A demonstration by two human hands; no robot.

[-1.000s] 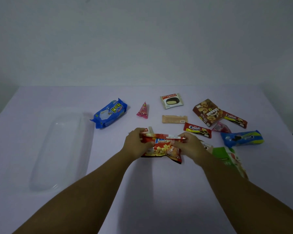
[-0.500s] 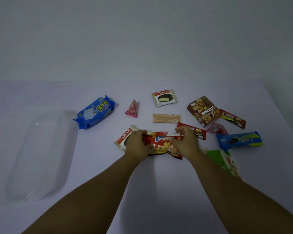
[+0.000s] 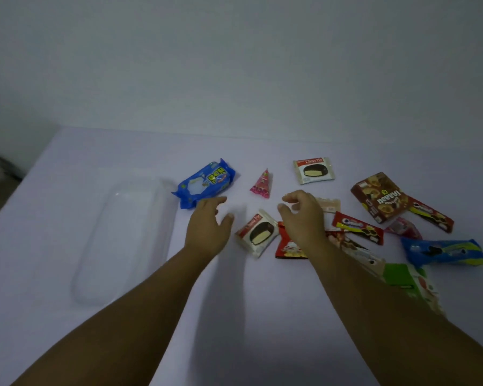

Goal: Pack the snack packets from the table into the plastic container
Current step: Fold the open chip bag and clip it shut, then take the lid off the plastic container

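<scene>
A clear plastic container (image 3: 129,240) lies on the left of the table with nothing in it. My left hand (image 3: 208,227) hovers open just below a blue biscuit pack (image 3: 205,183). My right hand (image 3: 303,218) is open above a red snack packet (image 3: 286,245), which lies flat and partly hidden under my wrist. A white Choco Pie packet (image 3: 258,232) rests between my two hands. A pink triangular packet (image 3: 262,184) and a second Choco Pie (image 3: 313,170) lie further back.
On the right of the table lie a brown cookie box (image 3: 379,196), red Oreo packets (image 3: 357,227), a beige bar (image 3: 329,204), a blue Oreo pack (image 3: 445,252), a small pink packet (image 3: 403,228) and a green-white bag (image 3: 407,282). The wall stands behind the table's far edge.
Both hands have let go of the red snack packet, which now lies on the table. My left hand moved left toward the blue pack and my right hand lifted open.
</scene>
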